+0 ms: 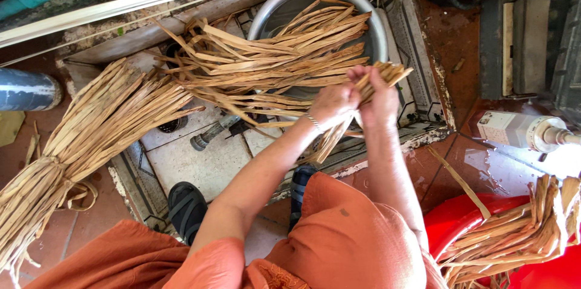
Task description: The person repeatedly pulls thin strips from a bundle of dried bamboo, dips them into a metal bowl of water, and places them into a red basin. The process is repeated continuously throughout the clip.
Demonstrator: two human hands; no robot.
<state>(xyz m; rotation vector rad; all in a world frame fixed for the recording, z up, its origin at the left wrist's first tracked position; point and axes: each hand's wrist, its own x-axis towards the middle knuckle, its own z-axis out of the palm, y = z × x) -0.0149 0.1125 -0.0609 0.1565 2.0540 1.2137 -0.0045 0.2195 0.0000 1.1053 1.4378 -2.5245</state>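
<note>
1. Dried straw strips, tan and flat, are gathered into a small bunch just right of the frame's centre, where both hands grip them.
2. The left hand is closed around the bunch from the left side; a thin bracelet sits on its wrist.
3. The right hand is closed on the same bunch just beside the left, the two hands touching; the cut ends of the strips stick out past it toward the upper right.
4. The lower part of the held bunch hangs down below the hands, toward the person's knee.
5. A round metal basin lies at upper centre, and a loose spread of long strips rests across it and fans out to the left.
6. A large tied bundle of straw lies along the left side of the frame, on the tiled floor.
7. A red tub at lower right holds more strips.
8. The person wears orange clothing and dark sandals, seen at the bottom of the frame.
9. A white boxy device stands at the right edge, well apart from the hands.
</note>
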